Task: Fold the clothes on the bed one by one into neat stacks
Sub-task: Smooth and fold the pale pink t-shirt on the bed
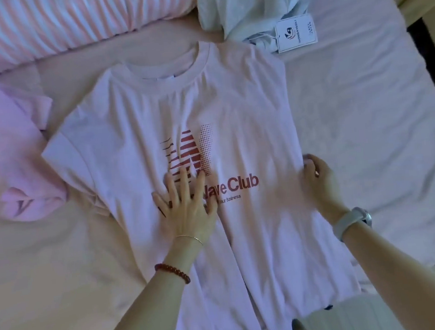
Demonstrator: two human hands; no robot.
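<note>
Pale pink T-shirt [178, 109] laid front-up at the centre of the bed [368, 127], right side already folded in

We judge the step to be flattening before the next fold; the left sleeve, at centre left, still wants turning in. Our left hand [185, 203] lies flat with fingers spread, pressing the red print. Our right hand [317, 178], at centre right, curls its fingers over the folded edge, apparently pinching it. Other garments [247, 3] wait at the upper right and left

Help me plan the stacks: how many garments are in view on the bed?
3. A printed T-shirt lies flat in the middle under both hands, a pink garment is crumpled to its left, and a tagged pale garment sits beyond it. More may lie outside the view.
</note>
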